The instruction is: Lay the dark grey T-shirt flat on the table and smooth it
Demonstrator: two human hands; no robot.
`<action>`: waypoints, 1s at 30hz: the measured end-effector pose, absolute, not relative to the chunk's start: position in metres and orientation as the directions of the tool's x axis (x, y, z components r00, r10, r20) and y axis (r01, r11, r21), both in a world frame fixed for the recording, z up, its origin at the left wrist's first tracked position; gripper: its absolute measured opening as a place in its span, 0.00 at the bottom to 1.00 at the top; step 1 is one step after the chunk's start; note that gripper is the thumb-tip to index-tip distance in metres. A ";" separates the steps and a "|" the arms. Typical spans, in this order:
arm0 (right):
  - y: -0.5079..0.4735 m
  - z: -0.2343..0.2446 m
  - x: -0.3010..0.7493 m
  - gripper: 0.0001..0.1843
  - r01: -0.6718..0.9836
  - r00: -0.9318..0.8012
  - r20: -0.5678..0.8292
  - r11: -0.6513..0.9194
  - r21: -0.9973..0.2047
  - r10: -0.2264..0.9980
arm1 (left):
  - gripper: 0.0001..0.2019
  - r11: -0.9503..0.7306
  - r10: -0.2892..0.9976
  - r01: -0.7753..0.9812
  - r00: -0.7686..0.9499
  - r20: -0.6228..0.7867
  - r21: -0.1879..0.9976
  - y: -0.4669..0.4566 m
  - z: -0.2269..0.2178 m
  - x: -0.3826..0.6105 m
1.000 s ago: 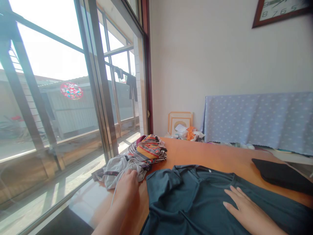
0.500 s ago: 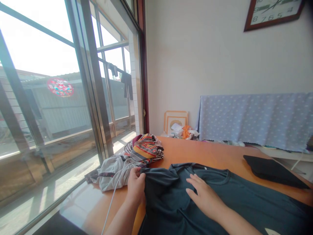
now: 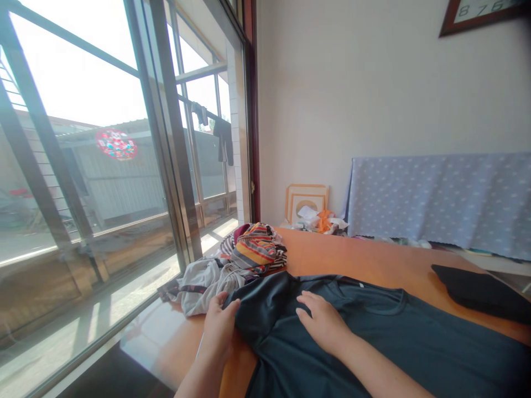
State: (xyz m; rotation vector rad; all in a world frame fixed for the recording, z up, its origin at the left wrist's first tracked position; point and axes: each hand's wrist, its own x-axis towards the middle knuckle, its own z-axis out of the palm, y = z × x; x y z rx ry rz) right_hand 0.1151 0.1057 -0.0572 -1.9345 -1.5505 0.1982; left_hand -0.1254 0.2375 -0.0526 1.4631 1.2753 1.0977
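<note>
A dark T-shirt [image 3: 373, 337] lies spread over the wooden table [image 3: 365, 251], its neckline toward the far side. My left hand [image 3: 220, 320] pinches the end of its left sleeve between thumb and fingers. Flat on the shirt's shoulder area rests my right hand [image 3: 321, 320], fingers apart and holding nothing. Just beyond my left hand sits a crumpled grey garment [image 3: 207, 282], partly hidden by the raised sleeve. A striped, multicoloured bundle of cloth [image 3: 257, 249] is heaped behind it.
A folded black item [image 3: 481, 293] lies at the table's right. Large window panes [image 3: 116, 182] run along the left side. Against the back wall are wooden frames [image 3: 307, 193], plastic bags [image 3: 323, 219] and a spotted blue-grey cloth [image 3: 435, 199].
My left hand has drawn the sleeve outward to the left, spreading it. My right hand has slid left across the shirt. The view has turned slightly left.
</note>
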 end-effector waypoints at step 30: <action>0.186 -0.037 0.082 0.07 0.790 0.293 0.076 -0.197 -0.580 0.953 | 0.28 -0.656 0.666 0.392 0.702 0.251 0.644 0.161 -0.054 -0.127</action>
